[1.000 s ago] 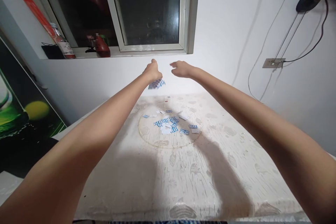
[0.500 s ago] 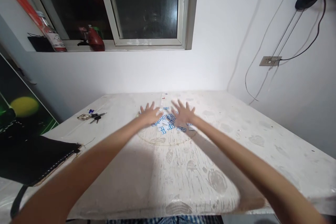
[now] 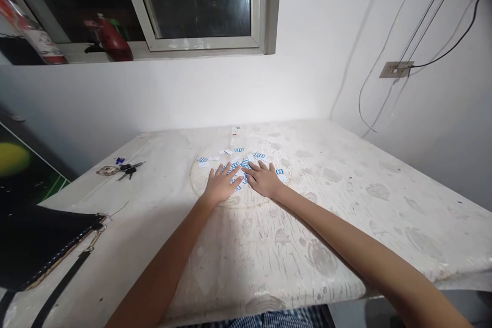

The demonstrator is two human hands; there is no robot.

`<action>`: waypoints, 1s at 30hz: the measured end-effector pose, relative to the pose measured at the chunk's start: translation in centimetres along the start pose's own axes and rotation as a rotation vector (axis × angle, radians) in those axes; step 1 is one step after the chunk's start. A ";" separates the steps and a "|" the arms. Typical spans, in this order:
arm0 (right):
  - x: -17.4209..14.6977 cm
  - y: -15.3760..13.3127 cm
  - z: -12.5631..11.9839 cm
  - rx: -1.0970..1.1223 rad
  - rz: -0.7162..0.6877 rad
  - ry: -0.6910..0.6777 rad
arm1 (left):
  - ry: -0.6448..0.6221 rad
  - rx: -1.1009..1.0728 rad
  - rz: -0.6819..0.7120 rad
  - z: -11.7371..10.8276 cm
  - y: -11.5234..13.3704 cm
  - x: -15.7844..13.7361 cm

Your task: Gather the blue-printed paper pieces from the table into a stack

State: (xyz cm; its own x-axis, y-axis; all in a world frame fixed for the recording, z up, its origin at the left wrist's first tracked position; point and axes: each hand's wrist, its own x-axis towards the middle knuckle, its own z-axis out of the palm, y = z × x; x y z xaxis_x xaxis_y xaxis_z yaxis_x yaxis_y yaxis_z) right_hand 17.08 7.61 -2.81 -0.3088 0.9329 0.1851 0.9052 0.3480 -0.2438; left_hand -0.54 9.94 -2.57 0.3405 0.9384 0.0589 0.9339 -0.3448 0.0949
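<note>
Small white paper pieces with blue print (image 3: 260, 156) lie scattered in a loose heap on a clear round mat (image 3: 246, 207) with a yellowish rim. My left hand (image 3: 222, 186) rests palm down over the near left part of the heap, fingers spread. Beside it my right hand (image 3: 264, 179) lies flat on the pieces, its fingers a little apart. The two thumbs are close together, and neither hand grips anything. Pieces under the palms are hidden.
The table (image 3: 346, 225) has a pale patterned cover. Keys (image 3: 128, 169) lie at the left, with a black bag (image 3: 42, 246) and its strap nearer. A red bottle (image 3: 111, 41) stands on the window sill. A socket with cords (image 3: 395, 69) is on the right wall.
Both hands have come down from above the pieces, nearer to me, and now rest on them. Several pieces have spread out. The view has shifted slightly.
</note>
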 end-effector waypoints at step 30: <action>0.5 0.4 1.2 0.002 0.012 -0.002 | 0.088 0.004 0.053 0.4 -0.4 -0.2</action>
State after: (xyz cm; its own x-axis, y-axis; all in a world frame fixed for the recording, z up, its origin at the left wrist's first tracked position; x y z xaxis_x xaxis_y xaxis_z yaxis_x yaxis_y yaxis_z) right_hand 16.97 8.32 -3.99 -0.2982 0.9374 0.1798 0.9084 0.3366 -0.2482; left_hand -0.94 9.92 -3.00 0.3784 0.9132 0.1512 0.9154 -0.3934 0.0850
